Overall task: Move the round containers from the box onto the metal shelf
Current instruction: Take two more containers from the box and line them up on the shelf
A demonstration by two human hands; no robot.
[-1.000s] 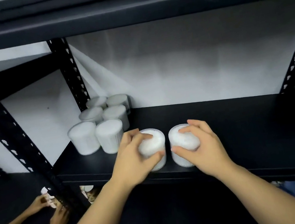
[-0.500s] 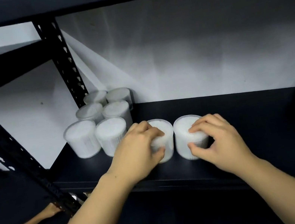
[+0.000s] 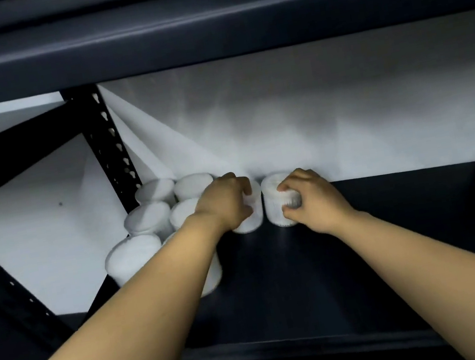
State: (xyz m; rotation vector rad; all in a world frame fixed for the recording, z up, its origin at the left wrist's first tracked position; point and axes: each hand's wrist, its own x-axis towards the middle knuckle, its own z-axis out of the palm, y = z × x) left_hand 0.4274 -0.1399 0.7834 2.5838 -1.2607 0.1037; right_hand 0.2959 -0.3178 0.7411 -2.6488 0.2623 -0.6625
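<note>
At the left end of the black metal shelf (image 3: 326, 275), beside its perforated rear upright (image 3: 111, 145), we saw six white round containers (image 3: 147, 218) standing upright in two close rows running from the front of the shelf to the white wall (image 3: 315, 121) behind it; our left forearm hid part of the nearest one. To the right of that group, our left hand (image 3: 223, 203) gripped another white container (image 3: 246, 210) from above, fingers curled over its lid and thumb pressed to its side, the tub standing upright on the shelf near the wall. Just beside it, apart by a narrow gap, our right hand (image 3: 313, 201) held a second white container (image 3: 278, 201) the same way, fingers curled across the lid and thumb against the ribbed side, the tub also upright on the shelf. Both arms reached in under the dark shelf above (image 3: 203, 27).
</note>
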